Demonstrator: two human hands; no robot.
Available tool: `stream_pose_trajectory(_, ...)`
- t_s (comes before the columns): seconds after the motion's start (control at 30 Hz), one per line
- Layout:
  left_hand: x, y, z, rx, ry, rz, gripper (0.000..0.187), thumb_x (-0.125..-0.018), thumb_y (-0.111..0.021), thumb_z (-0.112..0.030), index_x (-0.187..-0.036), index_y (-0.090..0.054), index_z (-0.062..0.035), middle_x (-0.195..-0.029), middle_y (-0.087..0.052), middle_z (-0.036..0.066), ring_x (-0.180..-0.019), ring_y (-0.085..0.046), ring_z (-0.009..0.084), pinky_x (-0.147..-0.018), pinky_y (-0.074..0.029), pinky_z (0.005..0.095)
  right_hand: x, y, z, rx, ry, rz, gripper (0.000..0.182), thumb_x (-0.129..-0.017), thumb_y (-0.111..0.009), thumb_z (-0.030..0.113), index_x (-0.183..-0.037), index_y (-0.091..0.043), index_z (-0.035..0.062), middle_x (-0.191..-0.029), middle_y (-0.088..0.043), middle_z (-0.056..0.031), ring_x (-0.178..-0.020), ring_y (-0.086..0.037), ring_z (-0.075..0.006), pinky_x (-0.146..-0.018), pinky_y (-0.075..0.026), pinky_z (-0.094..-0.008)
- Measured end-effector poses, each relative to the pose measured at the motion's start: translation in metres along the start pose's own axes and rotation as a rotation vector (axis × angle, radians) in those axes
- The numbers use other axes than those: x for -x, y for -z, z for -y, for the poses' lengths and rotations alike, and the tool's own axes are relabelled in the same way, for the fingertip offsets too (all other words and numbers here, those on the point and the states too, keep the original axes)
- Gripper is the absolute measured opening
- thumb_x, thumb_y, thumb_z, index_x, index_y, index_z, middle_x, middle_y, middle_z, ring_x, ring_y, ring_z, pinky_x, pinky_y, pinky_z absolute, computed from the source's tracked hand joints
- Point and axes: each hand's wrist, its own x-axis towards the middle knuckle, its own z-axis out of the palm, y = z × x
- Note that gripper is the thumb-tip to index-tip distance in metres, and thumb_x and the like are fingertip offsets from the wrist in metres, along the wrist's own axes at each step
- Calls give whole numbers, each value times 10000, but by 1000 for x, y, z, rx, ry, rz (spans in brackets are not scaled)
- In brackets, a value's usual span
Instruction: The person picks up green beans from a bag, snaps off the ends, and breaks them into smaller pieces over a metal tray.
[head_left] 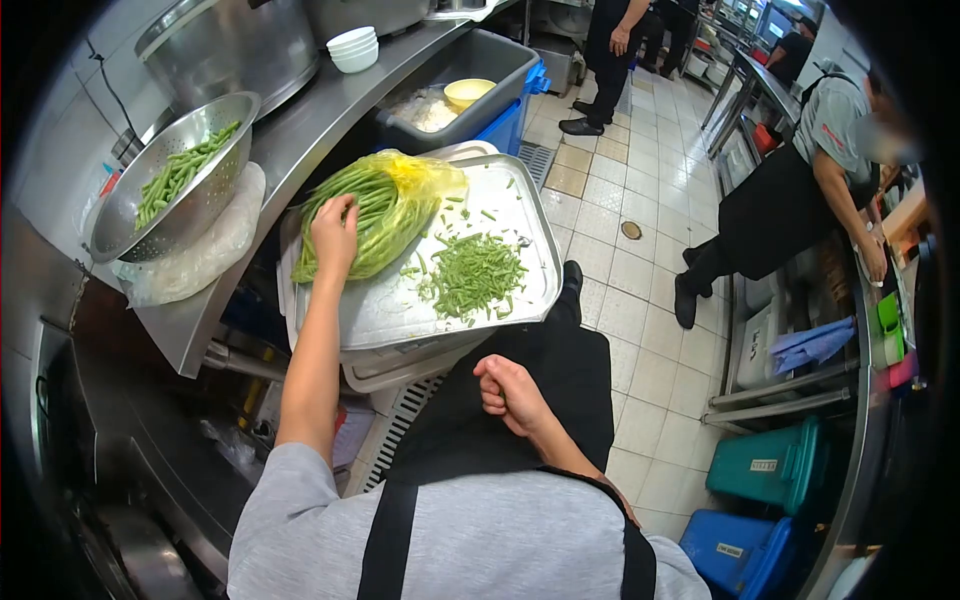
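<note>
My left hand (pixel 335 235) rests on long green beans (pixel 365 195) at the mouth of a yellow plastic bag (pixel 415 185). Its fingers curl in among the beans, and the tips are partly hidden. The bag lies on the left side of a white tray (pixel 535 220). To its right on the tray is a loose pile of short trimmed bean ends (pixel 475 275). Over the black apron, in front of the tray, I hold my right hand (pixel 510 390) closed in a fist. Whatever may be inside that fist is hidden.
A steel colander (pixel 235 150) holding green beans stands tilted on the steel counter (pixel 300 130), upon a plastic bag. Behind the tray is a grey bin (pixel 500 85) with a yellow bowl. One co-worker (pixel 830 150) bends at the right counter; others stand farther back.
</note>
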Motion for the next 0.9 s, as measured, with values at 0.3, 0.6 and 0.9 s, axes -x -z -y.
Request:
stream_pose_trajectory(0.3,65,87,-161,403,-542,538,177,-757,-572,-14,-930,-604,-26,-771,-537,112,-753,-544,286,-691,-423,376,2,-14,22,155,318,-147,141,-910,-536,187,-914,-554,48,-592,-383,64,-471,-332,-11,-416,-260,-172)
stream_pose_trajectory(0.6,119,85,-176,570,-443,858,112,-785,-591,-50,-894,-591,-26,-819,-517,109,-814,-509,285,-745,-396,365,25,2,29,939,447,-42,225,-908,-503,196,-845,-594,0,-653,-555,-38,-604,-483,-91,-571,-412,-257)
stream_pose_trajectory(0.9,135,82,-179,499,-411,719,140,-732,-630,-19,-867,-592,-22,-880,-506,105,-871,-506,285,-778,-401,364,21,13,25,969,325,-114,232,-817,-513,178,-827,-648,-10,-705,-651,-114,-620,-611,-172,-594,-463,-283)
